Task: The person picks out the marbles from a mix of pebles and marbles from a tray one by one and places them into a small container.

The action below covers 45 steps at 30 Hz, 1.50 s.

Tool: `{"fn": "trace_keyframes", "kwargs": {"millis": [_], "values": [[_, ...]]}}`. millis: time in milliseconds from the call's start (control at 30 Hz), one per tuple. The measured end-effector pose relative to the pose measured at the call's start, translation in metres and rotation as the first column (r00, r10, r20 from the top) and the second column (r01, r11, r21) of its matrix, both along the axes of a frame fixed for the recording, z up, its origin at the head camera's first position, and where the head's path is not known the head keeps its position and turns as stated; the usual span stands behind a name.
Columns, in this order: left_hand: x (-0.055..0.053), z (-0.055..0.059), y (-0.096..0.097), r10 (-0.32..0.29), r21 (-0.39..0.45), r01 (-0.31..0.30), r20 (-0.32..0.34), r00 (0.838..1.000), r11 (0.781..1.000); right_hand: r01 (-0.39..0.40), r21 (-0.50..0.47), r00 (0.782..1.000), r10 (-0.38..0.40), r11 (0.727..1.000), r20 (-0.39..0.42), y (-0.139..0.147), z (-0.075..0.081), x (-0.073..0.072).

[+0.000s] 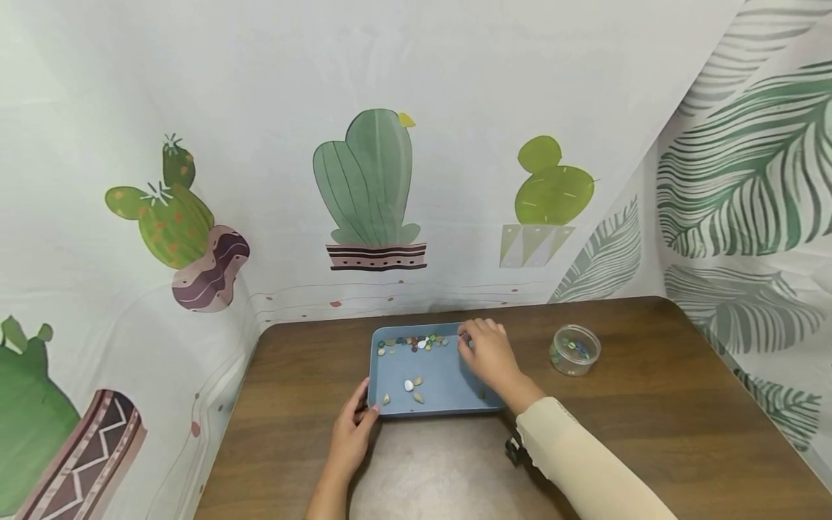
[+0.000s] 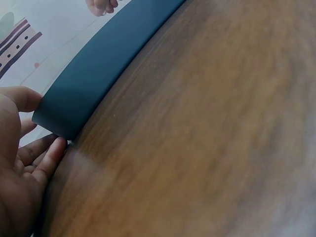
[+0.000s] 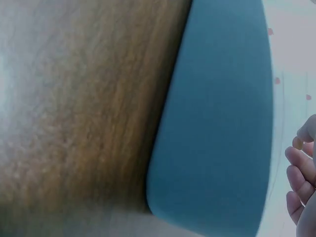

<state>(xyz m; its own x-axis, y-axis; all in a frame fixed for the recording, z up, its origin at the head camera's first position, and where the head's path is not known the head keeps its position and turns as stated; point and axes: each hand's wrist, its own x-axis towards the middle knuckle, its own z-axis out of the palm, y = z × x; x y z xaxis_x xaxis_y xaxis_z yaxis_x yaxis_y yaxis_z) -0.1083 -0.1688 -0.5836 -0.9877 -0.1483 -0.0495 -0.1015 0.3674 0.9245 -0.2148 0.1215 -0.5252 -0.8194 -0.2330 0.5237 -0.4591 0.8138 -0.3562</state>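
Observation:
A blue rectangular tray [image 1: 448, 379] lies on the wooden table. My left hand [image 1: 349, 437] holds its near left corner; in the left wrist view the thumb [image 2: 28, 98] is at the tray's rim and other fingers are by its lower edge. Over the tray's far right part is my right hand [image 1: 492, 354], fingers bent. It pinches a small orange-brown piece [image 3: 297, 143], seen between thumb and fingertip in the right wrist view. Several coloured stones [image 1: 414, 342] form a row along the tray's far side. Nearer me lie a white stone [image 1: 409, 386] and a few tan shell-like pieces [image 1: 419, 397].
A round clear tub [image 1: 575, 351] with green and blue pieces stands right of the tray on the table [image 1: 637, 390]. Behind the table hangs a white cloth [image 1: 455, 180] printed with cacti and leaves. A small black device [image 1: 516, 451] is at my right wrist.

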Motion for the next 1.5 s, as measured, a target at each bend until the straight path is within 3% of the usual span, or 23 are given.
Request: {"fn": "trace_keyframes", "kwargs": {"millis": [533, 1133, 1500], "values": [[0.001, 0.003, 0.0, -0.004, 0.009, 0.004, 0.003, 1.0, 1.0, 0.073, -0.129, 0.997, -0.068, 0.989, 0.04, 0.034, 0.013, 0.014], [-0.001, 0.0, 0.001, 0.001, 0.026, -0.001, -0.011, 1.0, 1.0, 0.148, -0.241, 0.984, -0.167, 0.959, -0.058, 0.082, -0.002, 0.03], [-0.001, 0.0, 0.001, 0.002, 0.018, -0.002, -0.002, 1.0, 1.0, 0.236, -0.23, 0.967, -0.252, 0.944, -0.042, 0.118, 0.001, 0.037]]}}
